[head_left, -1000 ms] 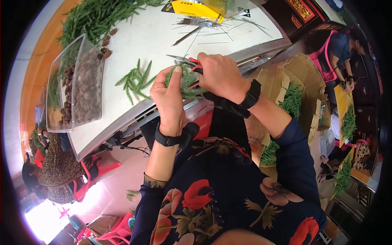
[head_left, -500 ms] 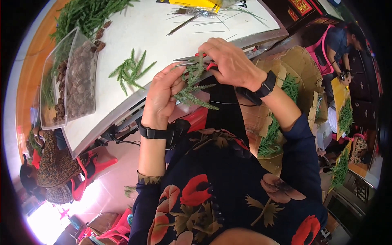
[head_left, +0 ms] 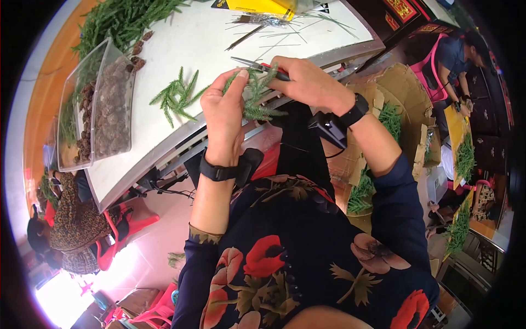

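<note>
Just past the table's near edge, my left hand [head_left: 223,116] pinches a green pine sprig [head_left: 256,97] between thumb and fingers. Its needled branches hang down to the right of that hand. Long-nose pliers [head_left: 246,62] with red and black handles are in my closed right hand [head_left: 313,83]. Their grey jaws point left, just above my left fingertips; whether they touch the sprig I cannot tell. Another pine sprig [head_left: 178,97] lies on the white table [head_left: 205,38], left of my left hand.
Pine cones fill part of a clear plastic box [head_left: 94,109] at the table's left. A heap of green sprigs [head_left: 123,24] lies behind it. Thin wires [head_left: 282,41] and a yellow package [head_left: 260,6] are at the back. A cardboard box [head_left: 408,90] holds greenery at right. Other people sit on both sides.
The pliers have shifted up and left, and their jaws now tilt up, above the sprig. My left hand has turned and moved slightly up and right, carrying the sprig.
</note>
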The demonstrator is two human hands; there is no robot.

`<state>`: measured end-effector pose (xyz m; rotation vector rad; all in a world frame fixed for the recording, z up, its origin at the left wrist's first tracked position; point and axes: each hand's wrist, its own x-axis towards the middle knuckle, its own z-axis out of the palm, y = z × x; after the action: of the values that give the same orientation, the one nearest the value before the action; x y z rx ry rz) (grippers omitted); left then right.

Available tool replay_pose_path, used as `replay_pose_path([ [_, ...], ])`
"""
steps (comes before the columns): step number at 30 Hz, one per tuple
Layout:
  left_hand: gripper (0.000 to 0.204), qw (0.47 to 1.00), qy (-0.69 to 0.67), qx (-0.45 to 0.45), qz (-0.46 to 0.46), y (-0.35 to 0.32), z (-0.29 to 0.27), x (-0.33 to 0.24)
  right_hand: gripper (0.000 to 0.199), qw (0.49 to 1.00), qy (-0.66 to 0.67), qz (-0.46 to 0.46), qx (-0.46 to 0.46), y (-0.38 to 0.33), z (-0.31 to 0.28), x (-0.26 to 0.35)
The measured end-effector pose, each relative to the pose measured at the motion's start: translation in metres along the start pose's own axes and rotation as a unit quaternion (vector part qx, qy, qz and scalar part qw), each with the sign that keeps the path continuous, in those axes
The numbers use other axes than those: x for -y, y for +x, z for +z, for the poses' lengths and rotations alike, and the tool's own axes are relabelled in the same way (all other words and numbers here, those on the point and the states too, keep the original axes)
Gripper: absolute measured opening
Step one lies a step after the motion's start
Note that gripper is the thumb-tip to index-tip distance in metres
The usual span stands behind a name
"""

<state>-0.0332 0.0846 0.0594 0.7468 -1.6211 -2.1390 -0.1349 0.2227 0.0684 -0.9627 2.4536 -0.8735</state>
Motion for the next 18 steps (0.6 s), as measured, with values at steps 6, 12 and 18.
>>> replay_pose_path([
  [6, 0.016, 0.969, -0.123, 0.175, -0.123, 0.003, -0.019, -0.001, 0.025, 0.946, -0.068, -0.287, -0.136, -0.002, -0.007, -0.019],
  [12, 0.017, 0.966, -0.135, 0.183, -0.124, 0.004, -0.021, -0.003, 0.021, 0.95, -0.164, -0.23, -0.131, 0.0, -0.011, -0.008],
  [18, 0.016, 0.997, -0.059, 0.027, -0.05, 0.002, -0.023, -0.002, 0.034, 0.961, -0.163, 0.1, -0.198, 0.029, -0.055, -0.034],
])
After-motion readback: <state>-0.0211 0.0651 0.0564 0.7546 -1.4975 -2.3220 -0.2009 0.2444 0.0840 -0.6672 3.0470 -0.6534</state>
